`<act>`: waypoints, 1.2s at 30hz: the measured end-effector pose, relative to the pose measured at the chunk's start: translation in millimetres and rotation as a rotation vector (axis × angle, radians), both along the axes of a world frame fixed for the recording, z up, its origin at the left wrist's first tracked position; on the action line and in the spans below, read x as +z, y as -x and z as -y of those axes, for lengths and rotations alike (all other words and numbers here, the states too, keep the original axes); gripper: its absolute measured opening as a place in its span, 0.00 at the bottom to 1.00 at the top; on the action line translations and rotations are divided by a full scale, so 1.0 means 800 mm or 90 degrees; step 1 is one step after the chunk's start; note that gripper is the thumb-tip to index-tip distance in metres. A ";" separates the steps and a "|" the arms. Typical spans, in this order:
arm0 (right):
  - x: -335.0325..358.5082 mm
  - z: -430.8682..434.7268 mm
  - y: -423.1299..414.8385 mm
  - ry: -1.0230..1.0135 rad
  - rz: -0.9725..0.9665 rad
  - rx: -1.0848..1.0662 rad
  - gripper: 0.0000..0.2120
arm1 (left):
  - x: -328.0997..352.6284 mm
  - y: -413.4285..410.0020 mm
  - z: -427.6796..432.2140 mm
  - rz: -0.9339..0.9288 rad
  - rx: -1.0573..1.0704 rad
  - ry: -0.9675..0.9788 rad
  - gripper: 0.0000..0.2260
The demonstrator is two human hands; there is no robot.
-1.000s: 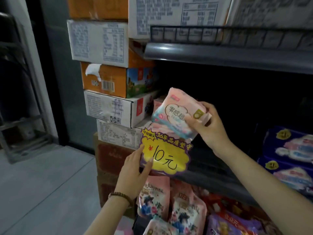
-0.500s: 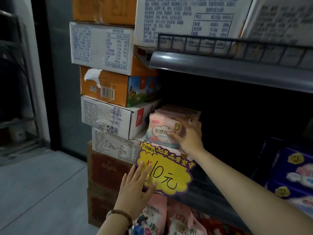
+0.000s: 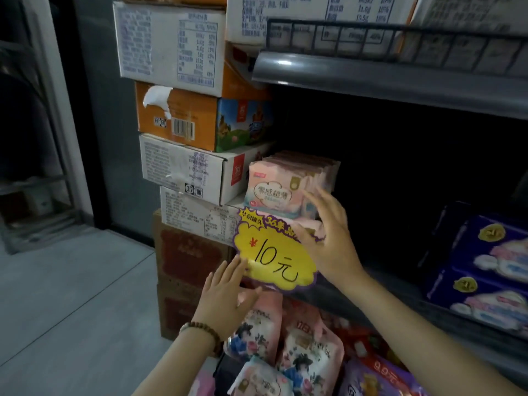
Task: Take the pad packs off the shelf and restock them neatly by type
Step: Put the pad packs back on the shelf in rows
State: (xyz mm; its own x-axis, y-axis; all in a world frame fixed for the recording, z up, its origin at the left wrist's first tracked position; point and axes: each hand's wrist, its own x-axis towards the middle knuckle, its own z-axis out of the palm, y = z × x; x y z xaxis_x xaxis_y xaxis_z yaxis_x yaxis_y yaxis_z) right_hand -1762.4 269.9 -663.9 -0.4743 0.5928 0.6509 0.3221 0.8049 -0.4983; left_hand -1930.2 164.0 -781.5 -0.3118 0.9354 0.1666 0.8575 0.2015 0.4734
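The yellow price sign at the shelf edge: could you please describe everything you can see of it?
The sign is a yellow, burst-shaped card, it seems, with a scalloped purple border that carries yellow print along the top. A red yen mark and a black handwritten "10元" fill its face. It hangs slightly tilted at the front of the shelf, just below the pink packs. The left hand touches its lower left edge with straight fingers. The right hand covers its upper right corner.

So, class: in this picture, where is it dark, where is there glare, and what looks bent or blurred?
Head view: the recess behind the pink pad packs is nearly black; a glare spot sits on the upper shelf edge, which bows slightly from the wide lens; print on the cartons is soft; the yellow price sign is readable.
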 end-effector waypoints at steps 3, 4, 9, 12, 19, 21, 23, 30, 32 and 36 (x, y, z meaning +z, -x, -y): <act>-0.063 0.046 -0.047 -0.033 0.082 0.024 0.24 | -0.017 -0.001 0.021 -0.004 0.005 0.051 0.35; -0.088 0.059 -0.059 -0.015 0.103 0.034 0.24 | -0.026 -0.001 0.027 0.001 0.007 0.075 0.32; -0.227 0.100 -0.087 0.183 0.213 0.041 0.24 | -0.086 -0.010 0.060 0.144 0.030 0.204 0.26; -0.306 0.114 -0.094 0.348 0.197 -0.005 0.26 | -0.132 -0.031 0.086 0.265 0.069 0.250 0.20; -0.424 0.161 -0.089 1.066 0.112 -0.245 0.52 | -0.258 -0.050 0.143 0.538 0.217 0.371 0.17; -0.454 0.170 -0.087 1.180 0.172 -0.218 0.56 | -0.276 -0.051 0.154 0.578 0.259 0.407 0.21; -0.475 0.178 -0.080 1.264 0.169 -0.160 0.49 | -0.285 -0.052 0.157 0.621 0.283 0.477 0.25; -0.507 0.196 -0.053 1.357 0.077 -0.029 0.25 | -0.319 -0.055 0.156 0.823 0.410 0.551 0.41; -0.506 0.196 -0.050 1.361 0.080 -0.033 0.27 | -0.334 -0.051 0.157 0.875 0.420 0.539 0.50; -0.498 0.201 -0.052 1.366 0.077 -0.021 0.27 | -0.353 -0.048 0.168 0.895 0.373 0.535 0.51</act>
State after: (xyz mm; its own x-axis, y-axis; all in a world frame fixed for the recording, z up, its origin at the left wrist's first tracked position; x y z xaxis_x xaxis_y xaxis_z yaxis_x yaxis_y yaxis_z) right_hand -1720.7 109.1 -1062.5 -0.4279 0.1888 -0.8839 0.4121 -0.8296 -0.3767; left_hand -1891.6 29.5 -1063.8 -0.0805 0.3370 -0.9381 -0.3526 0.8706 0.3430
